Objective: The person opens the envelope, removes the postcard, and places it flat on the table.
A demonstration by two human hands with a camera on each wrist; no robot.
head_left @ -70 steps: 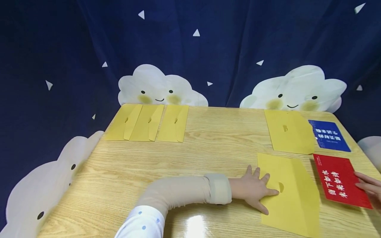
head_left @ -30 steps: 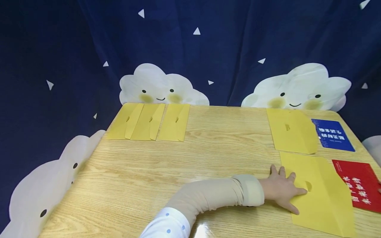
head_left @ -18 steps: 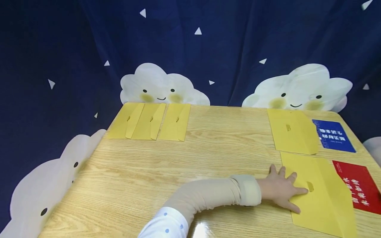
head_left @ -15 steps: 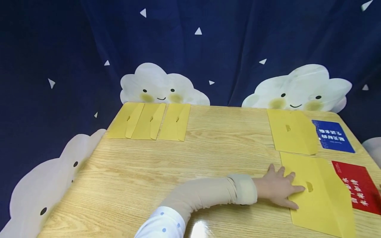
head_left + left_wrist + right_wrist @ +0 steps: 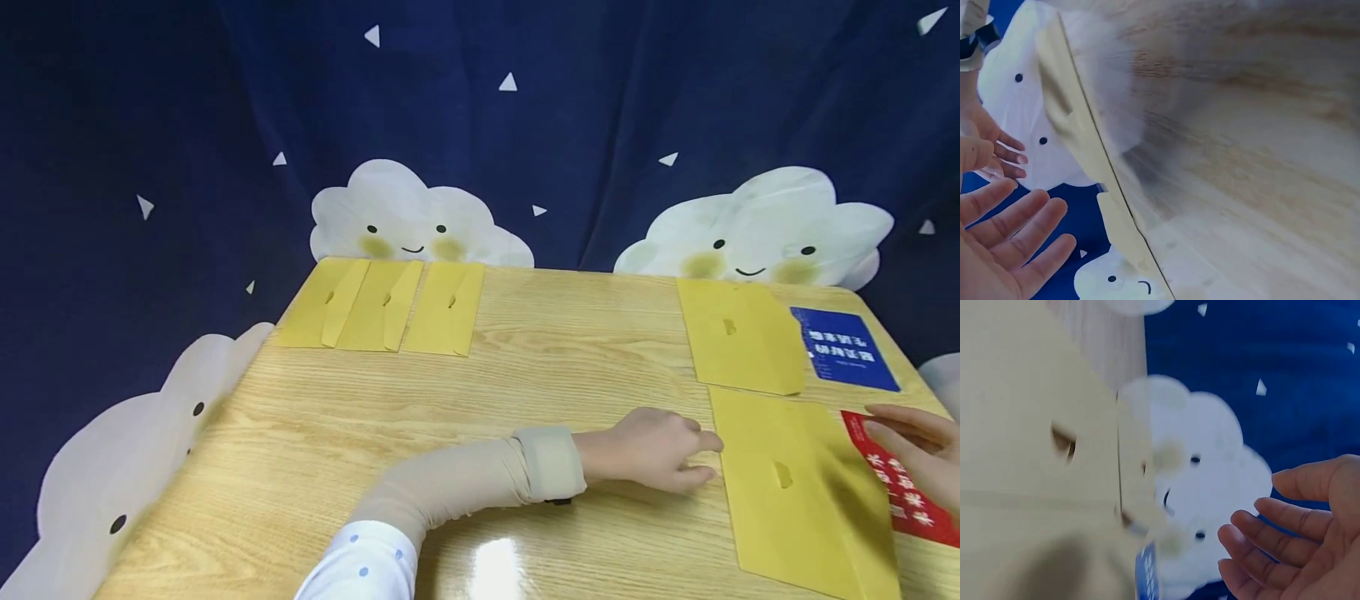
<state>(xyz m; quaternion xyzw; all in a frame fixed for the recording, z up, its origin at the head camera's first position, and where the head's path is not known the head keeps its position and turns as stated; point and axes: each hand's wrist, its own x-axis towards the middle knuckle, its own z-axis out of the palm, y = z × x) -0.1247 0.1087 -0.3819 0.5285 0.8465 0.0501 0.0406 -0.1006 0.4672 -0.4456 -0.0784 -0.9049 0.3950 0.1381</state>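
Note:
My left hand (image 5: 656, 450) hovers by the left edge of the near yellow envelope (image 5: 795, 533), its fingers loosely bent. In the left wrist view that hand (image 5: 1016, 244) holds nothing. The envelope lies with its flap unfolded to the right and a small cutout at its middle. Over a red card (image 5: 911, 512) with white characters, my right hand (image 5: 926, 454) covers part of the card. Relaxed, empty fingers of this hand (image 5: 1304, 537) show in the right wrist view. The red card's left side is tucked behind the envelope's flap.
Behind them lies another yellow envelope (image 5: 735, 342), flap unfolded, with a blue card (image 5: 847, 346) at its right. Three yellow envelopes with folded flaps (image 5: 307, 312) stand side by side at the back left of the wooden table (image 5: 525, 375). A dark blue cloud-print curtain (image 5: 570, 125) hangs behind.
The left hand has lifted off the near envelope and drawn back left, fingers no longer spread. The right hand has come over the red card, which earlier slid right with the envelope.

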